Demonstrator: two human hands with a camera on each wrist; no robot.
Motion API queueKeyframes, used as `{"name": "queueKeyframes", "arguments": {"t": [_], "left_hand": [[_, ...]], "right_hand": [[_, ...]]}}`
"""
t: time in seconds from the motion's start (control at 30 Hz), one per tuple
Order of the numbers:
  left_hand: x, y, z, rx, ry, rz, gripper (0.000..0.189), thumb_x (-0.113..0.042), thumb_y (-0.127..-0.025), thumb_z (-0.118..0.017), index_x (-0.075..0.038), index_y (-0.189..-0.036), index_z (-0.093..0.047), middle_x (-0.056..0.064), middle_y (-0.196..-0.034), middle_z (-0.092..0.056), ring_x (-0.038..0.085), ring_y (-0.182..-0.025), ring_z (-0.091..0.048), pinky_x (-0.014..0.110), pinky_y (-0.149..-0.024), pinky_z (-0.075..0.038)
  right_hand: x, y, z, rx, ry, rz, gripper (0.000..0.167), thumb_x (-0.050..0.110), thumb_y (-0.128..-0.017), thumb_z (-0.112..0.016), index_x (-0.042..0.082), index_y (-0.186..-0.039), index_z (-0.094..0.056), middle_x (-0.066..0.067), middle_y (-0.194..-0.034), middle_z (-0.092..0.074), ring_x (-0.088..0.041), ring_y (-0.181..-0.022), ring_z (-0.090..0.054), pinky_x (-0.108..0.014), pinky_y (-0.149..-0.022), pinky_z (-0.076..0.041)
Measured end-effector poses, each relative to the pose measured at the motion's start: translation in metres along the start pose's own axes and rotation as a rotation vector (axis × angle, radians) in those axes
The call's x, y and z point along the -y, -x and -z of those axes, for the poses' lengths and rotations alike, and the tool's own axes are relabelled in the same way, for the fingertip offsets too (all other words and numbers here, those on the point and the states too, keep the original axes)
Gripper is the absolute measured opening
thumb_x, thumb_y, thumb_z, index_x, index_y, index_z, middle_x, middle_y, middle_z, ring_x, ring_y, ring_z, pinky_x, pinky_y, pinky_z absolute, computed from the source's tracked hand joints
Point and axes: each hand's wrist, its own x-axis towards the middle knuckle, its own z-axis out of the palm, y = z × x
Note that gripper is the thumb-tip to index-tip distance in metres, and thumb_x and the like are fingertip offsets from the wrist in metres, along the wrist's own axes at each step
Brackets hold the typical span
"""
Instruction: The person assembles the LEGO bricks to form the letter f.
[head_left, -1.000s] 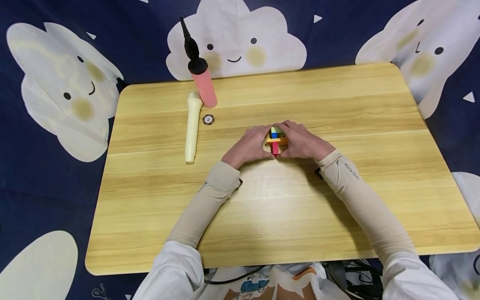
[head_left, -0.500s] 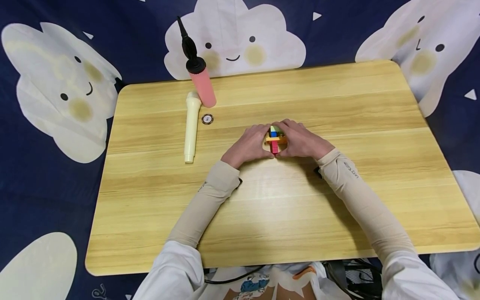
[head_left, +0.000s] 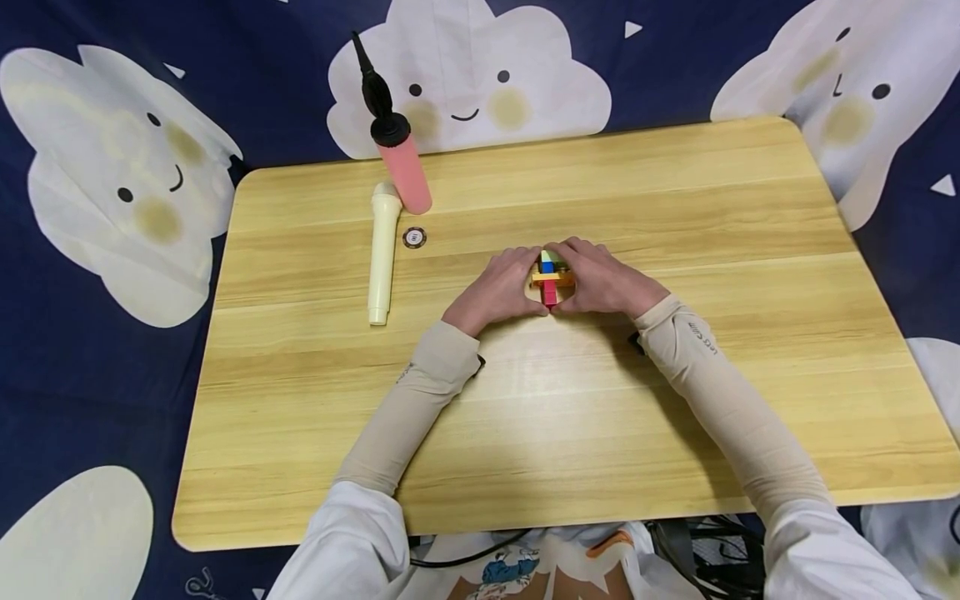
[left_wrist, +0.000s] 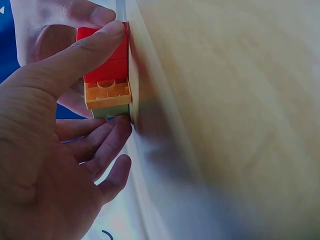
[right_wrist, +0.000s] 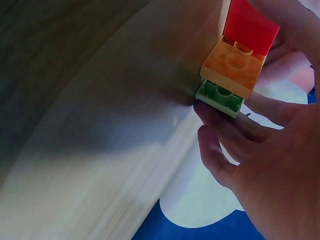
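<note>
A small build of toy building bricks (head_left: 550, 292) sits on the table between the two hands. Red, orange, blue and green bricks are joined in it. From its left side my left hand (head_left: 504, 287) holds it, the thumb on the red brick (left_wrist: 107, 70) and fingers near the green one in the left wrist view. Opposite, my right hand (head_left: 606, 282) grips the right side, thumb at the red end and fingers by the green brick (right_wrist: 220, 96). Hollow undersides of the orange brick (right_wrist: 234, 65) and green brick face the right wrist camera. Fingers hide parts of the build.
Left of the hands lie a cream microphone-shaped stick (head_left: 383, 258) and a round poker chip (head_left: 414, 237). A pink hand pump (head_left: 405, 167) with a black nozzle lies behind them at the far edge. The wooden table (head_left: 675, 200) meets a navy cloud-patterned cloth (head_left: 285, 92).
</note>
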Motion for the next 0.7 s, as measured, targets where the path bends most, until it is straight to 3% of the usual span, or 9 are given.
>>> {"name": "queueKeyframes", "arguments": {"t": [0.7], "left_hand": [[-0.0016,0.0,-0.0011,0.01,-0.018,0.028,0.101,-0.044,-0.079,-0.084,0.001,-0.154,-0.032,0.014,-0.148,-0.044,0.03,-0.133,-0.039,0.043,-0.113,-0.029]], "right_hand": [[0.0013,0.0,0.0024,0.041,-0.011,-0.043,0.1,0.03,-0.074,-0.09,0.001,-0.152,-0.035,-0.025,-0.139,-0.046,-0.043,-0.118,-0.05,-0.066,-0.105,-0.032]]}}
